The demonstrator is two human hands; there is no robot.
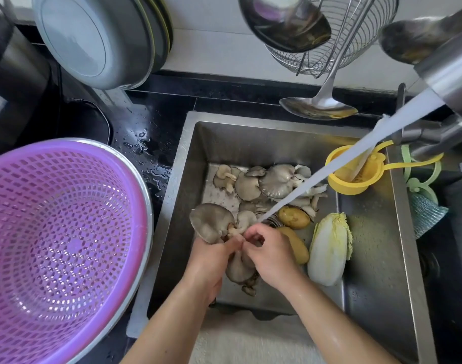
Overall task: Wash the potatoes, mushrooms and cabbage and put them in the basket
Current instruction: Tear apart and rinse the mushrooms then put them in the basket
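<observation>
Steel sink (369,271) held both hands' grip, left hand (211,256) and right hand (270,254), pinching a mushroom cluster (214,225) beneath the water stream (329,169); stems should be turned gently to avoid tearing.

Bright, even daylight here; soft shadows pool in the steel sink (369,258). Wide-angle bending curves the edges, and the close steel tap (450,74) blurs top right.
</observation>
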